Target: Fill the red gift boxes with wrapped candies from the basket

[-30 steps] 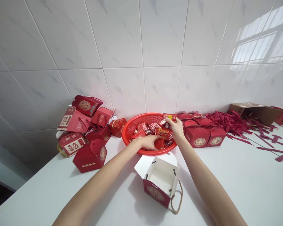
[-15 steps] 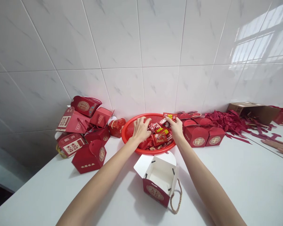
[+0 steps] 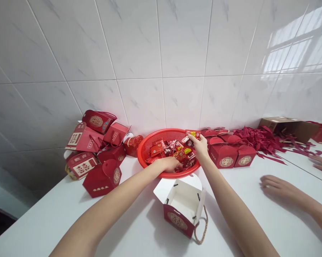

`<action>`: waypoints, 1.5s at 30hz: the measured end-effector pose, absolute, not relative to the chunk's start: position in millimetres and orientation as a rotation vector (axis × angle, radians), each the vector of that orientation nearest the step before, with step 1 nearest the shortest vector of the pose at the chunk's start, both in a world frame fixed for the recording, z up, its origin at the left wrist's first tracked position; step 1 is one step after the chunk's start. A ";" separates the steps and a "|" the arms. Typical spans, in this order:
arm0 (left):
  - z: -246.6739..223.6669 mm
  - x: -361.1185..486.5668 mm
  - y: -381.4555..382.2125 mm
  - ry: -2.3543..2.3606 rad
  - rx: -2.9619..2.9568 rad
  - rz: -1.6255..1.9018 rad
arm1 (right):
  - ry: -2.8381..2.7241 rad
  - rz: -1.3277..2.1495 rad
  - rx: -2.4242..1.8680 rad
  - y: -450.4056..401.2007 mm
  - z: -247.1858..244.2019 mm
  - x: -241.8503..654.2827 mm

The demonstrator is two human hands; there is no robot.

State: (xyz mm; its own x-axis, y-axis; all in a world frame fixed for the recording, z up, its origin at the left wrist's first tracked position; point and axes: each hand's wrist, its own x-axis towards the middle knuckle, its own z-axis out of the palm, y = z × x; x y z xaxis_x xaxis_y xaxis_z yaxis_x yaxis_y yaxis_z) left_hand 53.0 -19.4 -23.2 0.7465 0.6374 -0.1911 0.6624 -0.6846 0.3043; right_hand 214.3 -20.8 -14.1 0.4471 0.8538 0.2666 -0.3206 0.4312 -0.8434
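A red plastic basket [image 3: 142, 151] by the wall holds many wrapped candies [image 3: 158, 148] in red and patterned wrappers. My left hand [image 3: 172, 165] reaches down among them at the near side, fingers bent and partly buried, so what they grip is hidden. Over the basket's right rim, my right hand [image 3: 200, 145] pinches a red and yellow candy packet [image 3: 193, 134]. In front of the basket stands an open gift box [image 3: 178, 218], dark red outside and white inside. Its flaps are up, its inside is bare, and a rope handle [image 3: 203, 228] hangs at its right.
Red gift boxes [image 3: 91, 142] are piled on the left. Closed red boxes [image 3: 223, 156] stand in rows right of the basket. Beyond lie dark red ribbons [image 3: 257, 141] and an open cardboard box [image 3: 297, 128]. Another person's hand [image 3: 277, 187] is over the table at right.
My left hand has moved from above the basket's middle down into the candies at its near side. My right hand stays with its packet. The other person's hand has come in from the right.
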 end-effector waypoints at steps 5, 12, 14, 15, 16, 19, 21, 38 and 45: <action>-21.2 51.4 -18.9 1.016 2.537 -0.080 | -0.789 0.854 -0.789 -25.1 -11.2 211.9; -10.4 38.3 -12.5 1.105 2.451 0.402 | -0.788 0.853 -0.802 -22.3 -12.4 212.6; -9.5 34.3 -9.3 1.136 2.411 0.585 | -0.800 0.856 -0.809 -22.5 -12.4 212.8; -9.7 32.8 -7.7 1.142 2.386 0.660 | -0.806 0.859 -0.812 -22.8 -12.2 213.0; -10.3 31.8 -6.3 1.141 2.360 0.721 | -0.810 0.864 -0.813 -23.2 -12.1 213.1; -12.7 30.6 -3.1 1.106 2.279 0.836 | -0.814 0.873 -0.810 -24.2 -11.4 213.2; -13.5 30.7 -2.0 1.070 2.233 0.875 | -0.816 0.879 -0.807 -24.6 -11.0 213.0; -8.3 45.4 -28.7 0.698 2.362 0.061 | -0.851 0.852 -0.812 -23.0 -16.4 212.1; -8.3 65.4 -23.9 0.663 2.449 -0.015 | -0.869 0.831 -0.831 -19.3 -18.1 214.4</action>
